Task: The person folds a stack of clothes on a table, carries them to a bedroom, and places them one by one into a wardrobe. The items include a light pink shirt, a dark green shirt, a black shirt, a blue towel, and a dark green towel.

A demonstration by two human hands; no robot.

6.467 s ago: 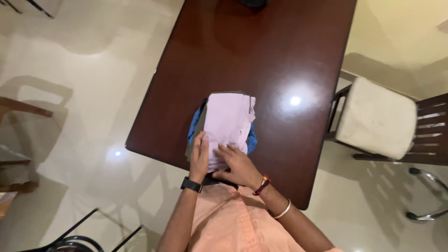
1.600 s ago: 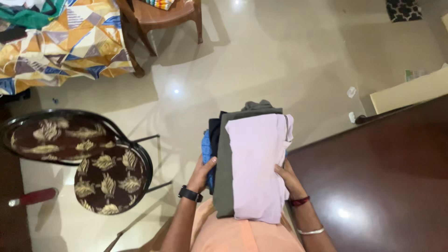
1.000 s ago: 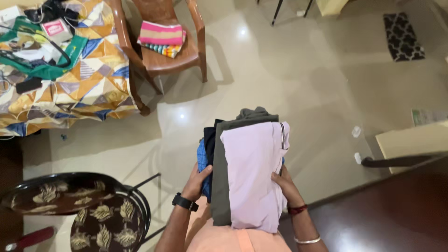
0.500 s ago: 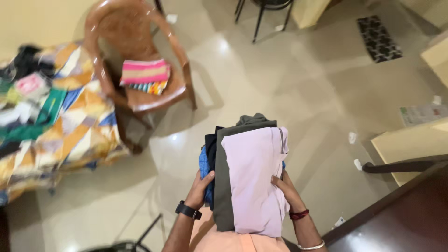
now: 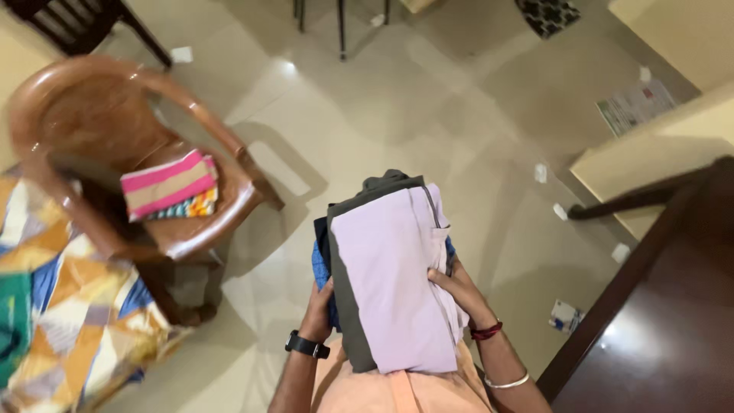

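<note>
1. Lilac folded garment (image 5: 394,283) tops the stack of folded clothes (image 5: 359,306), folding done, carried off the table (image 5: 657,336).
2. Left hand (image 5: 319,310) grips the stack's left edge; right hand (image 5: 451,287) closes over its right.
3. Stack not yet set down; brown plastic chair (image 5: 115,153) lies ahead-left.

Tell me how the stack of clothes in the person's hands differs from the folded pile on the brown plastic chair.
The held stack is carried in the air against the person's chest, left hand and right hand at its sides; the chair pile rests on the seat of the brown plastic chair. The held stack is plain, lilac over grey and blue; the chair pile is striped pink and tan over a multicoloured piece. The held stack looks larger. Both are folded cloth.
</note>
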